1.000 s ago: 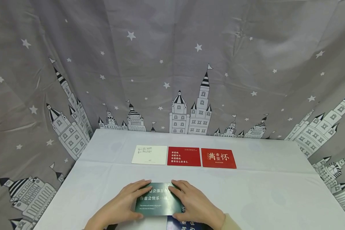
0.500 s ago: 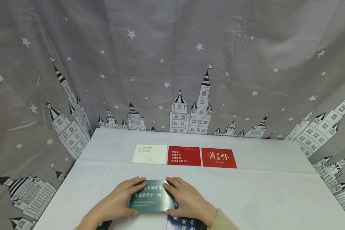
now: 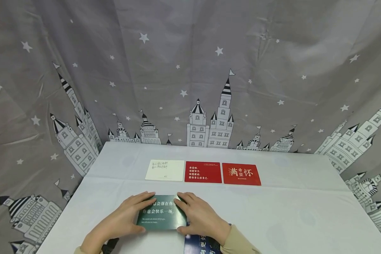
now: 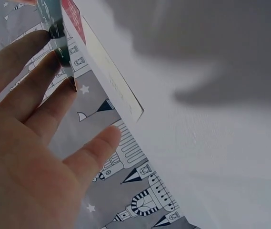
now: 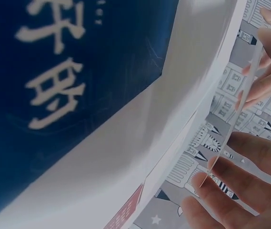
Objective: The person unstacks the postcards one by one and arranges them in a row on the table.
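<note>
A green postcard (image 3: 162, 219) with white printed lettering is held between my two hands, raised off the white table. My left hand (image 3: 122, 217) grips its left side, with fingers at the far edge and thumb at the near edge. Its right side is gripped the same way by my right hand (image 3: 200, 216). Below my right wrist lies a dark blue card (image 3: 195, 244) with white characters, partly covered by the arm. From the right wrist view the green postcard (image 5: 240, 107) shows nearly edge-on, thin, at the fingertips.
Three cards lie in a row farther back: a cream one (image 3: 165, 170) with handwriting, a red one (image 3: 203, 176), and another red one (image 3: 241, 179) with gold characters. Behind the white table (image 3: 289, 211) hangs a grey curtain (image 3: 165, 63) printed with castles and stars.
Both hands have carried the green postcard left and slightly away from me. The back row of cards has stayed in place.
</note>
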Available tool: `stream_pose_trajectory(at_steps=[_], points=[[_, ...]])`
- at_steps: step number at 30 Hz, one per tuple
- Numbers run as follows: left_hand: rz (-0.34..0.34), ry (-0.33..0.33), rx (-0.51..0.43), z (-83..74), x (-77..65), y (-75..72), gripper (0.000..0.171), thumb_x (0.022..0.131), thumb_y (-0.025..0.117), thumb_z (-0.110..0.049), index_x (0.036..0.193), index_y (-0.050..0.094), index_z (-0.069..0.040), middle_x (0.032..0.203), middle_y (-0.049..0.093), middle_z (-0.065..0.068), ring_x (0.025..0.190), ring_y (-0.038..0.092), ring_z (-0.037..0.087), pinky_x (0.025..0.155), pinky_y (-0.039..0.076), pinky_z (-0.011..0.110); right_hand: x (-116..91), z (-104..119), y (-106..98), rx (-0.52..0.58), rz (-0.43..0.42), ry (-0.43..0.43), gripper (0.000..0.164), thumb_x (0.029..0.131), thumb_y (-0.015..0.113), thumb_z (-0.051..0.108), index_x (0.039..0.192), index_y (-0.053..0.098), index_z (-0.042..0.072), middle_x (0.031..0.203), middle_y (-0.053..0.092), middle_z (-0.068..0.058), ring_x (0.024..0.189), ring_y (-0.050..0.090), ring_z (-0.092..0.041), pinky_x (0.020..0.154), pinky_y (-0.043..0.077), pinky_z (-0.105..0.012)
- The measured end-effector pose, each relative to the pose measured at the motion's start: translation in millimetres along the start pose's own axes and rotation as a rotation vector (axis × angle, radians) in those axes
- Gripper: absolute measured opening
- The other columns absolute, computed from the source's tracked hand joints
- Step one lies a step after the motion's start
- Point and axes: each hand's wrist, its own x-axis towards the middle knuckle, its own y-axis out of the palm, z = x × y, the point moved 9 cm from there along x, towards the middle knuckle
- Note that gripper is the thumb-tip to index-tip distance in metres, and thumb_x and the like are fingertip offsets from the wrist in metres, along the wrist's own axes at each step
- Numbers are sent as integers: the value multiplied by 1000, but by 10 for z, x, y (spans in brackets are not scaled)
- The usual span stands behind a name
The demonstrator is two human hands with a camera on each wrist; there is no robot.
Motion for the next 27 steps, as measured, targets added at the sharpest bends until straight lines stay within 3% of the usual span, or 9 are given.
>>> stream_pose_trajectory(at_steps=[12,27], points=[[-9,-18,-8,105,-3,-66,84,60,87,-17,134,53,1,143,43,17,131,36,44,101,27,67,133,26,38,-45,-37,-15,77,76,72,54,134,55,7,136,51,-10,121,49,-21,100,42,-27],[-10,-39,-13,285,-47,-115,87,59,87,-16,136,50,2,143,43,18,130,36,44,100,28,67,295,57,111,-20,-24,-5,80,76,72,54,135,52,3,138,50,-9,124,47,-20,103,37,-25]])
